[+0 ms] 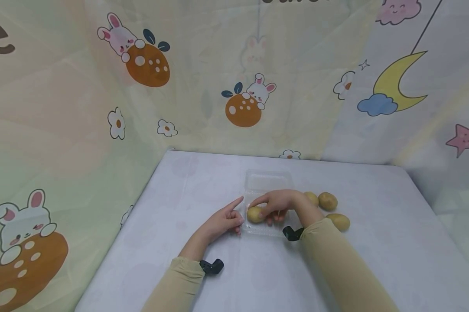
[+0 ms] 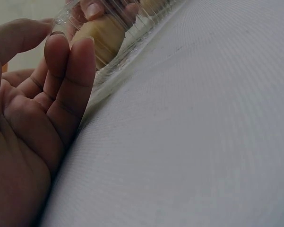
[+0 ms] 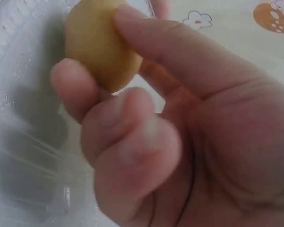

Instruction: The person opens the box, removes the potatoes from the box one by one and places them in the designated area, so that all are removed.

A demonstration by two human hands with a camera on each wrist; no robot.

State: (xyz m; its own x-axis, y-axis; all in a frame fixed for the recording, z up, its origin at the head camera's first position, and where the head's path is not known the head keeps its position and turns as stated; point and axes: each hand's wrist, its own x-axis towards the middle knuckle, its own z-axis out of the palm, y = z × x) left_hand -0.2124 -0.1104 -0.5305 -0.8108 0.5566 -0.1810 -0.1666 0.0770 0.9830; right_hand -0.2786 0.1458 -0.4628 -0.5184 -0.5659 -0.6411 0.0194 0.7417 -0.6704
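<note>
A clear plastic clamshell box (image 1: 268,181) lies on the table with its lid folded back. My right hand (image 1: 283,203) reaches over the box and grips a potato (image 1: 255,215) between thumb and fingers, in the left part of the base. The right wrist view shows that potato (image 3: 101,45) close up, the other fingers curled below it. At the box's left side, my left hand (image 1: 223,223) pinches the rim with thumb and fingertips, its index finger stretched forward. Another potato (image 2: 153,5) shows behind the clear wall in the left wrist view; whether it is inside is unclear.
Right of the box lie three potatoes: one partly behind the right wrist (image 1: 311,198), a round one (image 1: 328,201) and a longer one (image 1: 338,222) beside the sleeve. A white cloth covers the table (image 1: 375,268). Printed fabric (image 1: 203,86) hangs around the back and sides.
</note>
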